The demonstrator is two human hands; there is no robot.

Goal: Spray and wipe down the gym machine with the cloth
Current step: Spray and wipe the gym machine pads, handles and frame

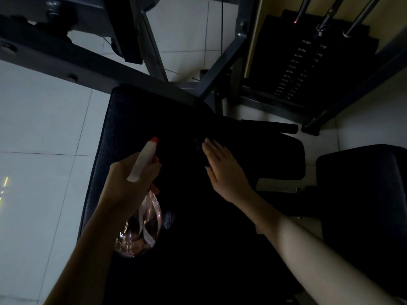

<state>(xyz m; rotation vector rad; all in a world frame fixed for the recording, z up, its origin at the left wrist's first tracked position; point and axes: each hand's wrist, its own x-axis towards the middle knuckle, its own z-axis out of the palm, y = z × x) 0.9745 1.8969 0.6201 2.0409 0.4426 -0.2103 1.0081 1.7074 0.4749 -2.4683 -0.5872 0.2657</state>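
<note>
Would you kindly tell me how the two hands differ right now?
The left hand is curled around the spray bottle, held above the black pad; the right hand lies flat, fingers extended, on that pad. Any cloth beneath it is too dark to make out. Both are bare.

Two hands (132, 181) (222, 166), one spray bottle (141, 225), three black pads (132, 119) (284, 155) (361, 186), one weight stack (308, 69).

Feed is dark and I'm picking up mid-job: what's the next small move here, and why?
Probably squeeze the trigger. The left hand grips the spray bottle, its red nozzle tip aimed across the black padded seat. The right hand lies flat and open on the pad just beyond the nozzle; a dark cloth may be under it, but I cannot tell. Shift that hand aside first.
</note>
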